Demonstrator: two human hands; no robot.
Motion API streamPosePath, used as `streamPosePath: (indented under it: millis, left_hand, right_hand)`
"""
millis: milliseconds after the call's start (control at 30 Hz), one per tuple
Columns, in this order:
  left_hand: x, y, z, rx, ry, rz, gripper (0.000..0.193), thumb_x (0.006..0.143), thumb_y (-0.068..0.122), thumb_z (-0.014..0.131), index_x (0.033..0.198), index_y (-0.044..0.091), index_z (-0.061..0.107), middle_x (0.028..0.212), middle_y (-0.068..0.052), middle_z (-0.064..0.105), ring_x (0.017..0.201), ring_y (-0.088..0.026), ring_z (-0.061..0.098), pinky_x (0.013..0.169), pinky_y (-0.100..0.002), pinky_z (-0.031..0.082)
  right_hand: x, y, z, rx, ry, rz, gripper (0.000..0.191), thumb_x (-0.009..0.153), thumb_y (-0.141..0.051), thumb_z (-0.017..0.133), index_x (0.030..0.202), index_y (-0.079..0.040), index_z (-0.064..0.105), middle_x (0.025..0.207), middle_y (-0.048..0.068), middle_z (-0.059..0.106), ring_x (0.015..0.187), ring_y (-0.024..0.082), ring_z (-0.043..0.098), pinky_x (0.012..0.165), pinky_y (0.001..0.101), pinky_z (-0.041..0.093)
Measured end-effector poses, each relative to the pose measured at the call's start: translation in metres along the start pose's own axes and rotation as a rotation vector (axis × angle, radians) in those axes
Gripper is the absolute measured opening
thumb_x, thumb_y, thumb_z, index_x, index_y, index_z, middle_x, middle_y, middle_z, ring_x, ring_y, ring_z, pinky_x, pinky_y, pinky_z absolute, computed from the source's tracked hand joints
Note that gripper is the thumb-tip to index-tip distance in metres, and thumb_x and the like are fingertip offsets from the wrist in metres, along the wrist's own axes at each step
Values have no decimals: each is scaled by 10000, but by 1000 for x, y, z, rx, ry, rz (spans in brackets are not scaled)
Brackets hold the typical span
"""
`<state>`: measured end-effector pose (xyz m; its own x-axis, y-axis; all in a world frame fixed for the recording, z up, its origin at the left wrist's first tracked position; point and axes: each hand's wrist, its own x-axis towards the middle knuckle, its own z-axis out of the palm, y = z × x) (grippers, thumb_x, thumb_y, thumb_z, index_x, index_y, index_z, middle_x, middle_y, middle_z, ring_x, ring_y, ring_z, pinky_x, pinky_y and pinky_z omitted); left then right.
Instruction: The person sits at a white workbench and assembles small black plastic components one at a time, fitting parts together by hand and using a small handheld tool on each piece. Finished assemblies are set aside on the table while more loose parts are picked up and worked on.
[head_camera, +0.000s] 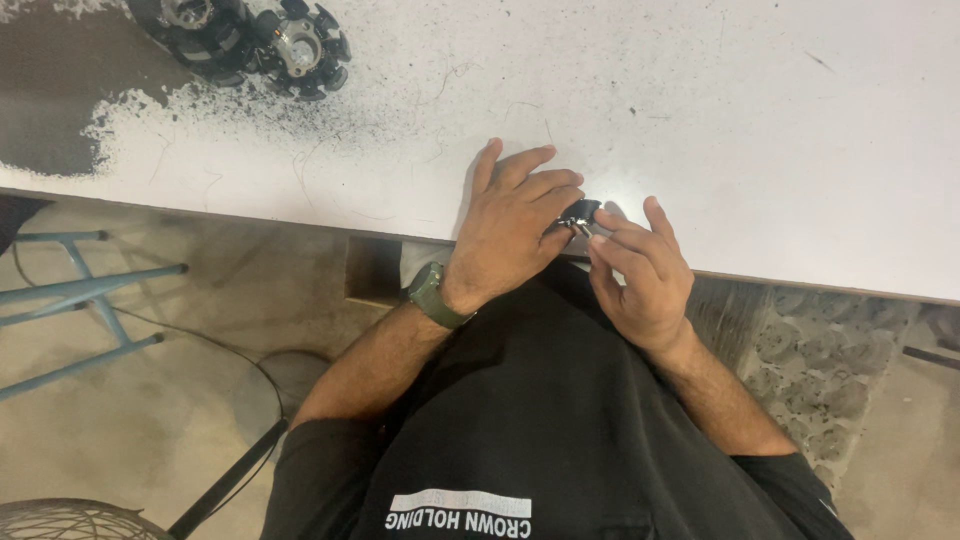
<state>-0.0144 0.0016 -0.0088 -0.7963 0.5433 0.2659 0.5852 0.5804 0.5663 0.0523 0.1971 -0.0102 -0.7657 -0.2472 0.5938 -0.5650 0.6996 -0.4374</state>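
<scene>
**Two hands on a small dark part at the table edge**

Both hands meet over the near edge of a white, scuffed table (760, 120). Between them sits a small dark part (580, 213) with a bit of shiny metal showing; most of it is hidden by the fingers, so its exact shape cannot be told. The left hand (515, 215) lies palm down, its fingers spread onto the table and its fingertips touching the part from the left. A green watch (433, 296) is on that wrist. The right hand (640, 270) is loosely curled with the fingers raised, and pinches the part from the right side, just at the table edge.

Far off at the upper left of the table lie two round black and silver wheel-like parts (255, 40), beside a worn, dark patch of the surface. A blue metal frame (80, 290) stands on the floor to the left.
</scene>
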Motion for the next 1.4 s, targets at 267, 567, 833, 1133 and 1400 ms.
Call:
streamPosePath:
  millis: [267,567,833,1133,1400]
  left_hand:
    - [1,0,0,-17,-2,5,376,840,221,801,1198,138,721,1341,18,647,1413,-250,430,1234,-636,162]
    - [-1,0,-1,-9,0,0,348,858,253,798,1184,144,740,1338,19,656,1417,-244,430,1236,-632,171]
    - [-1,-1,0,-7,31,7,342,892,319,797,1183,149,737,1335,32,654,1410,-239,434,1242,-627,178]
    - [1,2,-10,4,20,38,406,866,270,774,1236,114,716,1356,-8,634,1393,-267,461,1207,-637,212]
    - [9,11,-14,-84,47,10,447,845,261,779,1249,89,698,1374,-64,623,1390,-283,496,1218,-620,242]
  right_hand:
    - [10,-5,-17,171,-121,265,204,938,49,738,1093,-51,652,1069,106,746,1143,257,732,1264,585,365]
    - [1,-4,-14,328,-40,357,159,999,23,693,1122,-59,634,1078,94,741,1191,243,719,1291,562,389]
    - [-4,5,-6,179,80,299,260,980,114,637,1154,-78,658,1098,101,650,1213,269,666,1281,564,364]
    - [20,11,-13,-42,-200,232,445,769,-162,860,1183,-85,717,1142,111,605,1337,351,513,1227,678,201]
    - [7,102,-66,-402,7,366,345,881,-246,904,1134,-93,727,1115,92,643,1110,260,560,985,505,405]
